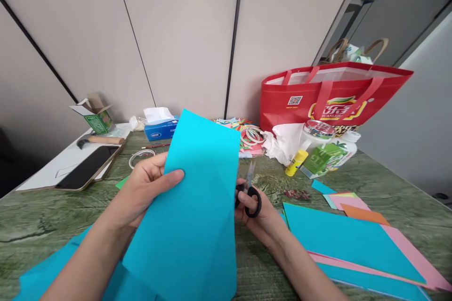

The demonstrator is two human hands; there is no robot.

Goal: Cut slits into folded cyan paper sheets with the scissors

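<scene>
A large sheet of bright blue paper (pixel 201 197) is raised in front of me, hiding the middle of the table. My left hand (pixel 151 185) pinches its left edge, thumb on the near face and fingers behind. At the sheet's right edge, my right hand (pixel 256 214) has its fingers through the black handles of a pair of scissors (pixel 253 202). The blades point up, beside the paper; whether they touch it I cannot tell. More blue paper (pixel 49 268) lies under my left forearm.
Stacked coloured paper (pixel 353 242) lies at the right. Behind it stand a yellow glue stick (pixel 296 163), a green carton (pixel 323 159) and a red bag (pixel 293 103). At the left are a phone (pixel 88 167), a hammer (pixel 102 140) and a blue tissue box (pixel 160 130).
</scene>
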